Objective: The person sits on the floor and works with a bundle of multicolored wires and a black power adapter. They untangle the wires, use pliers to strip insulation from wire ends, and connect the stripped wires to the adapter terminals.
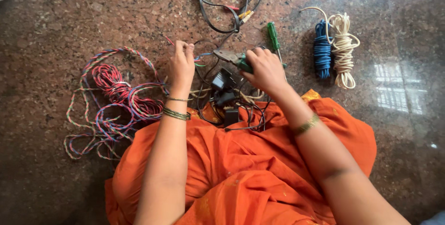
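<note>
Now right hand (265, 69) fingers clamp green-handled pliers (234, 58); left hand (181, 65) fingers pinch thin wire (201, 58).

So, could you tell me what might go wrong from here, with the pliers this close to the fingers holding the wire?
1. The pliers in the right hand point at the left hand pinching thin wires; a slip could nip a fingertip.
2. Black cables and adapters lie tangled beneath both hands, so the wrong lead might get caught.
3. The twisted multicoloured wire sprawls loose beside the left arm and could snag the bangles.
</note>
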